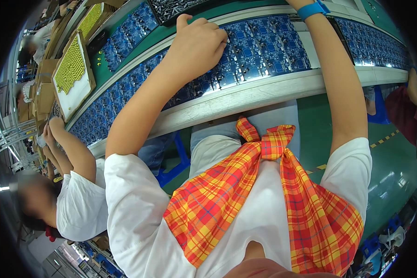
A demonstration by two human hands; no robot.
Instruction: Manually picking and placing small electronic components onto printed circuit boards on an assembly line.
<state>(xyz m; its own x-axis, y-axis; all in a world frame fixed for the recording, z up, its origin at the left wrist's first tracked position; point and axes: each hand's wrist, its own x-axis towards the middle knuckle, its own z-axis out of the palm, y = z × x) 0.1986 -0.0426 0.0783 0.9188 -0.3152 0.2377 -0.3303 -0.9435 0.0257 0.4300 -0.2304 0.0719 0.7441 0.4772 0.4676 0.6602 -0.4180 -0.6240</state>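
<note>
My left hand point(199, 44) is over a row of blue circuit boards point(264, 46) with small parts fitted on them. Its fingers curl downward near the boards' far edge, and whatever they pinch, if anything, is hidden under them. Only the base of my right hand point(297, 3) shows at the top edge, above a blue wrist strap point(313, 9); its fingers are out of the picture. A black tray point(176, 9) of small metal-looking parts lies just beyond my left hand.
Along the front runs a pale rail point(245, 92). More boards point(370, 39) continue right, past a dark divider. At left are a box of yellow parts point(70, 69) and other boards point(129, 34) on a green surface. A co-worker in a white sleeve point(81, 204) sits at my left.
</note>
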